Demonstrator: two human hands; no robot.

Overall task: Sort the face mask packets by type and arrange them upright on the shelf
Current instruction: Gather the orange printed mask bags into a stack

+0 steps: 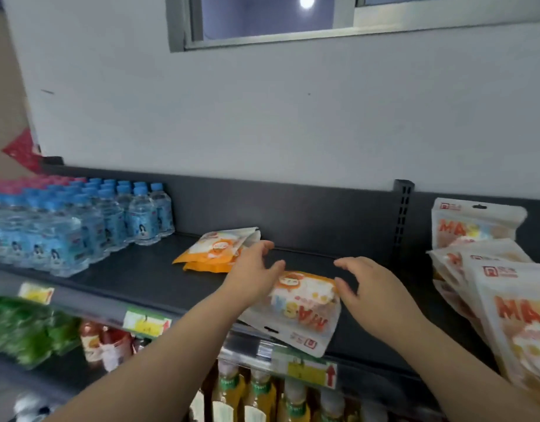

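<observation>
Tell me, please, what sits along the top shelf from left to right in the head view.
Water bottles → orange packets lying flat → MASK packet lying flat at the front edge → slotted post → pale MASK packets at the right.

Mask packets (296, 312): glossy plastic film. Shelf (134, 275): matt dark metal. Water bottles (141, 217): clear, smooth plastic with blue caps.

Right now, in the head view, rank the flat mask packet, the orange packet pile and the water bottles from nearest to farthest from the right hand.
1. flat mask packet: at the front of the shelf, right beside the right hand.
2. orange packet pile: further back and left, beyond the left hand.
3. water bottles: at the far left.
</observation>
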